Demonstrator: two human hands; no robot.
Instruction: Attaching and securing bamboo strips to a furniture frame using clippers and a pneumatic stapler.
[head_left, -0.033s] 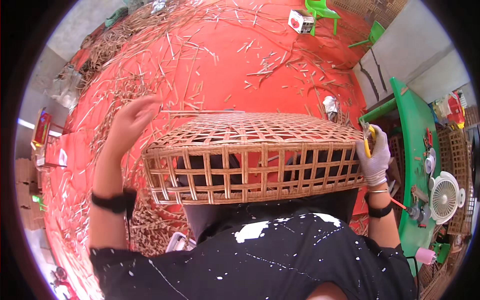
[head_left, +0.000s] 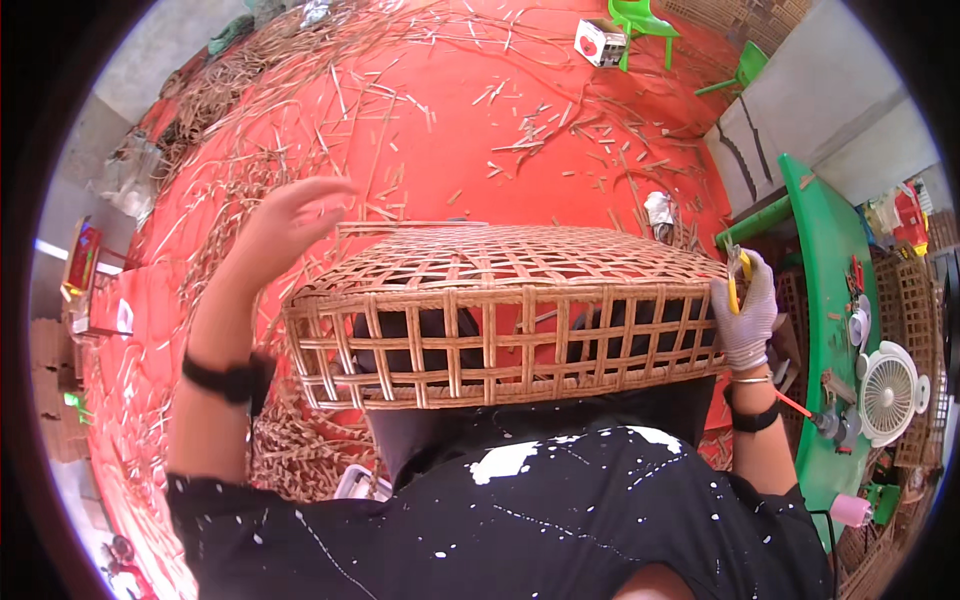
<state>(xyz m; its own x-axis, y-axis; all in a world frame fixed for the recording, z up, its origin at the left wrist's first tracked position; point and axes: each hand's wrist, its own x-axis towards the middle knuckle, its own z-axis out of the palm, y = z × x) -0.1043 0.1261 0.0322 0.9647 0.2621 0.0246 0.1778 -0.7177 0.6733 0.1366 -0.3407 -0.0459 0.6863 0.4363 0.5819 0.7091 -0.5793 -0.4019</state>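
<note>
Closest in, the black shirt [head_left: 580,510] is filling the foreground, and just beyond it the woven basket [head_left: 510,294] is lying across the person's lap, the legs presumably bracing it. The gloved right hand [head_left: 748,318] is closing around the yellow-handled tool [head_left: 733,295] beside the basket's right end, probably steadying that end too, the glove likely guarding against rough edges. The bare left hand [head_left: 290,228] is hovering beyond the far left corner, fingers loosely parted and visibly holding nothing, near a pale strand [head_left: 420,223]. Farther out, cut strips [head_left: 545,135] are littering the red floor [head_left: 450,150]. Compared with the earlier frame, the left hand is reaching farther right and slightly outward, while basket and right hand are keeping nearly the same places
</note>
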